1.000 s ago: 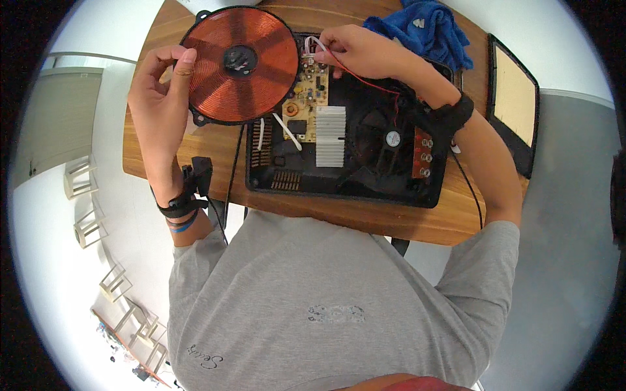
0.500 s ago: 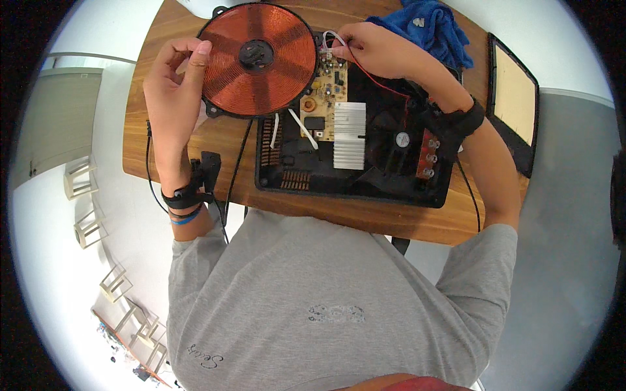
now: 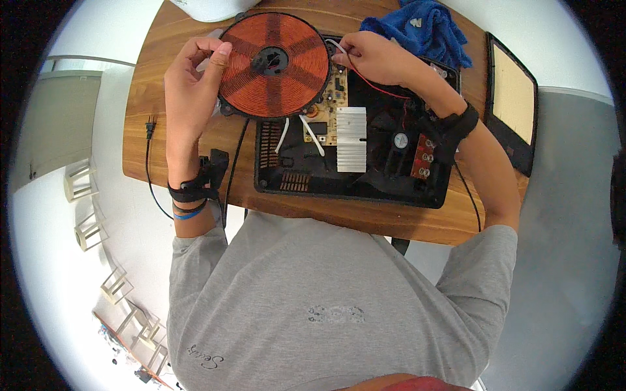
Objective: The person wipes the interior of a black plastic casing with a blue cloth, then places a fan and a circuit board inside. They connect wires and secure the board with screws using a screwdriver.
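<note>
My left hand point(image 3: 190, 85) grips the left rim of a round copper induction coil point(image 3: 297, 75), thumb on top, and holds it over the back left of an opened black cooktop housing point(image 3: 300, 171). Beside the coil's right edge, my right hand point(image 3: 377, 57) is closed in a pinch at thin white and red wires point(image 3: 372, 85); its fingertips are partly hidden. Under the coil lies a tan circuit board point(image 3: 336, 98), partly covered, with a ribbed silver heat sink point(image 3: 351, 140). Two white sleeved leads point(image 3: 313, 135) hang from the coil toward the board.
A blue cloth point(image 3: 424, 29) is bunched at the back right of the wooden table point(image 3: 140, 104). A black-framed panel point(image 3: 513, 98) lies at the right edge. On the left, a cord with a plug point(image 3: 150, 127) crosses the table. A white object point(image 3: 212, 8) stands at the back.
My left hand has shifted right with the coil, which now sits slightly lower and covers more of the board. My right hand has moved slightly right and down, still at the wires.
</note>
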Demonstrator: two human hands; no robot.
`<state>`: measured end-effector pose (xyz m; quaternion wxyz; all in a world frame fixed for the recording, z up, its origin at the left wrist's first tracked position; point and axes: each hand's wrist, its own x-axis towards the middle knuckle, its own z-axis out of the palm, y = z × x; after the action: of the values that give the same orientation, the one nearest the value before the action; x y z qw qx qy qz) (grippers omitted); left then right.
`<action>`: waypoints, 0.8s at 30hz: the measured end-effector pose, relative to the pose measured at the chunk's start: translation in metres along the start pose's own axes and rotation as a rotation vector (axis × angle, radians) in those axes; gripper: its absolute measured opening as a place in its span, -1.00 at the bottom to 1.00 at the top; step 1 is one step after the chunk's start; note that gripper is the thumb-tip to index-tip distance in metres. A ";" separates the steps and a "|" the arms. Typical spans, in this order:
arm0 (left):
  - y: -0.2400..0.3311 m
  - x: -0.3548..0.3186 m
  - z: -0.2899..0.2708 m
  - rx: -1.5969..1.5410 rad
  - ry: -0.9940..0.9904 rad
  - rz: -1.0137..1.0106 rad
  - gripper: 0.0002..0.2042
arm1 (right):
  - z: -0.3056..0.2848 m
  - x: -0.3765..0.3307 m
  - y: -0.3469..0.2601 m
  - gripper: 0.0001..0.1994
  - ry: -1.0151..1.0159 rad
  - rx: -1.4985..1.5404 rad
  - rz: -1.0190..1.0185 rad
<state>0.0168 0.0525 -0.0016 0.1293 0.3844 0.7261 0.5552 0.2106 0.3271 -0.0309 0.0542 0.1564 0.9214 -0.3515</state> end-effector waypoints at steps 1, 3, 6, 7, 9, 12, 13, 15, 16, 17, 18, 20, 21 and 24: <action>0.001 -0.001 0.001 -0.001 0.005 0.008 -0.80 | 0.001 0.000 0.003 -0.63 0.007 0.028 0.008; 0.003 -0.001 0.003 0.012 0.013 0.001 -0.80 | 0.005 0.001 0.010 -0.64 0.022 0.085 0.023; 0.002 -0.002 0.004 0.008 0.022 -0.016 -0.81 | 0.003 -0.003 0.004 -0.65 0.034 0.083 0.087; 0.001 -0.001 0.004 0.001 0.023 -0.021 -0.81 | 0.007 0.000 0.008 -0.65 0.039 0.081 0.045; -0.001 0.001 0.007 0.024 0.010 -0.001 -0.81 | 0.018 0.005 0.022 -0.65 0.053 0.075 -0.032; -0.007 0.002 0.009 0.002 -0.038 -0.008 -0.82 | 0.022 0.001 0.019 -0.69 0.120 -0.083 -0.017; -0.009 0.002 0.009 -0.017 -0.059 -0.016 -0.82 | 0.024 0.000 0.020 -0.70 0.118 -0.105 -0.028; -0.013 0.003 0.009 0.008 -0.111 -0.022 -0.83 | 0.027 -0.003 0.022 -0.70 0.116 -0.148 -0.049; -0.014 0.003 0.009 0.018 -0.135 -0.025 -0.83 | 0.024 -0.007 0.021 -0.71 0.128 -0.168 -0.087; -0.014 0.004 0.011 0.038 -0.148 -0.042 -0.83 | 0.020 -0.012 0.018 -0.71 0.140 -0.186 -0.126; -0.013 0.005 0.013 0.059 -0.162 -0.060 -0.83 | 0.016 -0.018 0.016 -0.70 0.153 -0.204 -0.163; -0.010 0.005 0.017 0.111 -0.183 -0.079 -0.82 | 0.007 -0.033 0.016 -0.67 0.276 -0.244 -0.235; -0.008 0.004 0.019 0.142 -0.192 -0.079 -0.81 | 0.002 -0.042 0.016 -0.65 0.340 -0.264 -0.269; -0.004 0.004 0.022 0.216 -0.239 -0.072 -0.79 | -0.024 -0.080 0.010 -0.61 0.384 -0.239 -0.261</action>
<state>0.0261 0.0706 -0.0122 0.1924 0.4329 0.7745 0.4192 0.2897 0.3304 -0.0025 -0.1493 0.0926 0.9622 -0.2081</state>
